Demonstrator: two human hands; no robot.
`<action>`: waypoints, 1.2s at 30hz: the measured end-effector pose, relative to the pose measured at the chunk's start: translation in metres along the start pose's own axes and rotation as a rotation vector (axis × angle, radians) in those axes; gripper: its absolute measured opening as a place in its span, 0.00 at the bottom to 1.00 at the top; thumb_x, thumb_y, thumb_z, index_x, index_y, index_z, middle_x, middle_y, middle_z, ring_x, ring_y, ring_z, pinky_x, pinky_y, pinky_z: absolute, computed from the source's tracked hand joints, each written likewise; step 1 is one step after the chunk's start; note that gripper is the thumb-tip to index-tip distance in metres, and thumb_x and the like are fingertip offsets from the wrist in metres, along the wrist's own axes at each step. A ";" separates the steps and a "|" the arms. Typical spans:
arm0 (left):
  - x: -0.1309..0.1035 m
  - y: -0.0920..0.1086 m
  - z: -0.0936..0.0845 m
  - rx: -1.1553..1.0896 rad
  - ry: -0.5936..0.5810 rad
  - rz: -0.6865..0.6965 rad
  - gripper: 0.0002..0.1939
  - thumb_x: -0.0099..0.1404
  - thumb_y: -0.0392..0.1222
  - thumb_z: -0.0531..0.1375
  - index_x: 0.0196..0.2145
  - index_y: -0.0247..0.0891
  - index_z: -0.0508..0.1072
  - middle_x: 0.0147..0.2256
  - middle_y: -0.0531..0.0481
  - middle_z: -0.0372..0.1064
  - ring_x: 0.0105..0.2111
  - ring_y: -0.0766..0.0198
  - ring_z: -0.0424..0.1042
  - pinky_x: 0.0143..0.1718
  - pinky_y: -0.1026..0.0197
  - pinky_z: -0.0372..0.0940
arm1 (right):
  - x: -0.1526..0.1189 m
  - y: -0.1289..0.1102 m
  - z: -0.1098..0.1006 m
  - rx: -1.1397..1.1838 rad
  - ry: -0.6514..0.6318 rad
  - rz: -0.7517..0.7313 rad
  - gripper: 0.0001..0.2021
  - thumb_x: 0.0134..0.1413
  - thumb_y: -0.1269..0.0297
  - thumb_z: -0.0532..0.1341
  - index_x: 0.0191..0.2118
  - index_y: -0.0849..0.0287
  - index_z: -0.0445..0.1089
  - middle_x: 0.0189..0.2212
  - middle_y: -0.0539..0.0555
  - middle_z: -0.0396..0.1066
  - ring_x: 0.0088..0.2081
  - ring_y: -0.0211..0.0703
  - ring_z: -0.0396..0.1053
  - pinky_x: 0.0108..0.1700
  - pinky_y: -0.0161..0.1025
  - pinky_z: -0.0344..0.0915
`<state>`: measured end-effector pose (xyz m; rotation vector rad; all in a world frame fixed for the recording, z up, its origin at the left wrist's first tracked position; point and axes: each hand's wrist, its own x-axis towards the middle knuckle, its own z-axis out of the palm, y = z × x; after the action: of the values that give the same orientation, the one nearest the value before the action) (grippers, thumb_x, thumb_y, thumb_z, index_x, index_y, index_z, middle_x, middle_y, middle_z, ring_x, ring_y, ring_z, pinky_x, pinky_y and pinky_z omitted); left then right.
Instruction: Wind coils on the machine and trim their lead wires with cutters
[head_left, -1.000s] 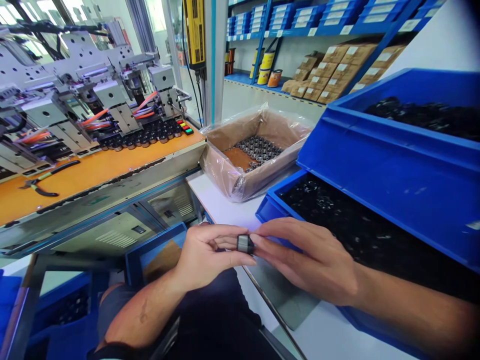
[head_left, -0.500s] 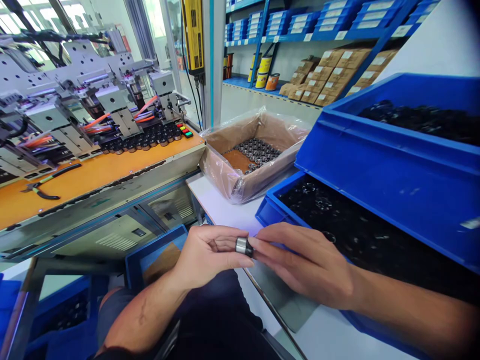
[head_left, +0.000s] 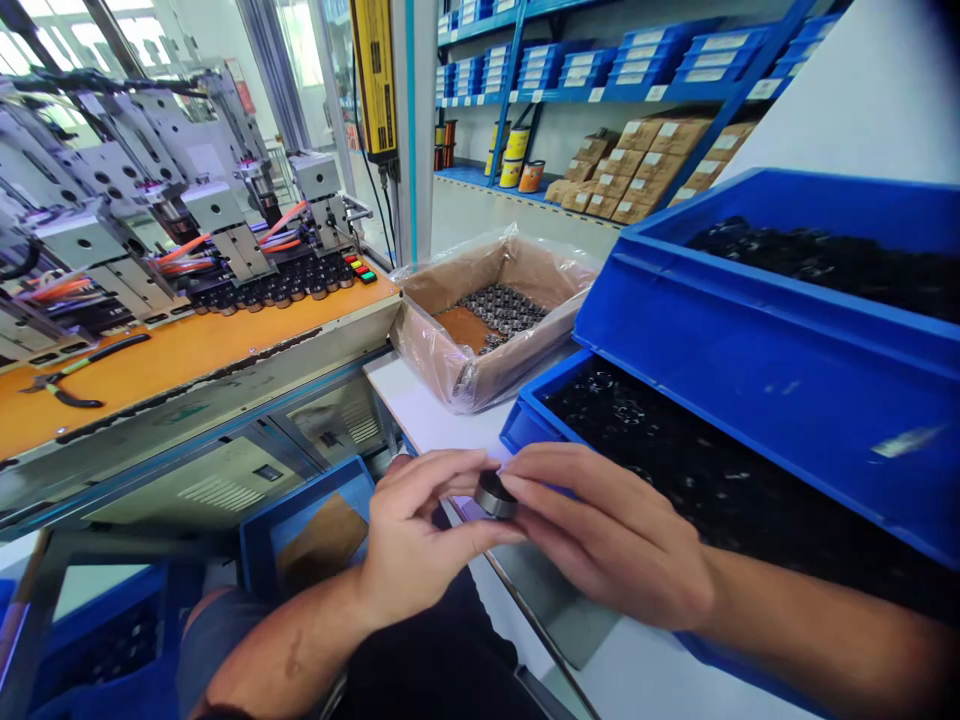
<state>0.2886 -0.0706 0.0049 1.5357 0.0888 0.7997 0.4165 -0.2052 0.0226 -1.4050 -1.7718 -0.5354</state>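
Note:
Between my two hands is a small round part [head_left: 496, 494] with a black top and a silver metal rim. My left hand [head_left: 420, 525] grips it from the left, thumb below and fingers behind. The fingertips of my right hand [head_left: 607, 520] press on it from the right side. Both hands are over the front edge of the white table, just left of a blue bin [head_left: 536, 415] filled with small black parts [head_left: 645, 420]. Some of the left fingertips are hidden behind the part.
A plastic-lined cardboard box [head_left: 427, 350] holds small metal parts. A second blue bin [head_left: 750, 320] rests above the first. Left are a machine [head_left: 217, 215], rows of round parts [head_left: 281, 287] and pliers [head_left: 82, 372] on an orange bench [head_left: 225, 345]. Below sits another blue bin [head_left: 251, 535].
The round part has been tilted, so its black face now shows more above the silver rim. Both hands stay on it in nearly the same place. The camera view has shifted slightly.

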 end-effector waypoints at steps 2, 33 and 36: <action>0.005 0.005 -0.010 0.258 -0.093 0.219 0.21 0.48 0.33 0.74 0.42 0.40 0.80 0.38 0.46 0.81 0.36 0.61 0.80 0.40 0.63 0.74 | -0.001 -0.003 0.000 0.049 -0.005 0.040 0.13 0.57 0.78 0.60 0.49 0.66 0.67 0.40 0.61 0.72 0.45 0.46 0.73 0.45 0.42 0.76; 0.011 -0.014 -0.018 0.391 -0.184 0.399 0.14 0.61 0.34 0.66 0.46 0.40 0.77 0.36 0.49 0.75 0.35 0.65 0.75 0.37 0.65 0.70 | 0.004 0.008 0.009 0.110 0.004 0.044 0.07 0.63 0.76 0.54 0.44 0.69 0.67 0.34 0.59 0.71 0.38 0.43 0.69 0.40 0.42 0.73; 0.014 -0.013 -0.026 0.494 -0.160 0.401 0.12 0.63 0.36 0.65 0.45 0.40 0.76 0.38 0.47 0.75 0.37 0.64 0.75 0.38 0.63 0.70 | 0.002 0.006 0.009 0.002 -0.032 0.088 0.08 0.66 0.71 0.55 0.47 0.67 0.67 0.38 0.59 0.72 0.41 0.44 0.70 0.43 0.42 0.72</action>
<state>0.2905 -0.0397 -0.0032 2.1212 -0.1573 1.0144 0.4197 -0.1955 0.0185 -1.4900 -1.7263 -0.4667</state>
